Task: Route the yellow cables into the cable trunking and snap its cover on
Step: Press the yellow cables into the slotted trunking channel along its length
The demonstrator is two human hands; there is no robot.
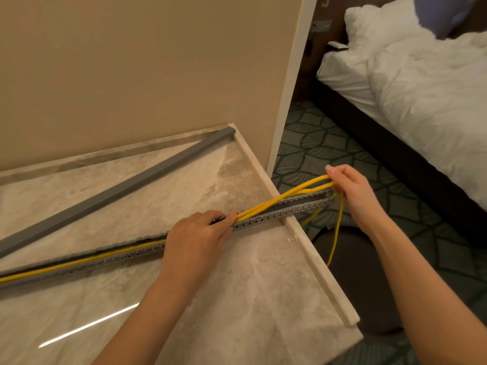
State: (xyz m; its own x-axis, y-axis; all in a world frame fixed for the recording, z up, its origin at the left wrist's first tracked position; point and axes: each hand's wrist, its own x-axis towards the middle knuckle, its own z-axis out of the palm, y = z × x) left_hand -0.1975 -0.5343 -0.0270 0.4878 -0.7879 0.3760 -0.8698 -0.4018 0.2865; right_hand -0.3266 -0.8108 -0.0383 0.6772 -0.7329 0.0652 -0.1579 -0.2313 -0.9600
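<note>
Routing is halfway: the left hand grips the cable trunking where the yellow cables rise out, the right hand pinches them above its right end, and they likely need lowering in before the cover, lying farther back, goes on

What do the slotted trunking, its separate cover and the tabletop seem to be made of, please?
The trunking looks like matte grey plastic, judging by its thin moulded slotted walls. The cover seems the same plastic, plain and smooth. The tabletop looks like polished marble or imitation: beige veining, glossy reflection.
</note>
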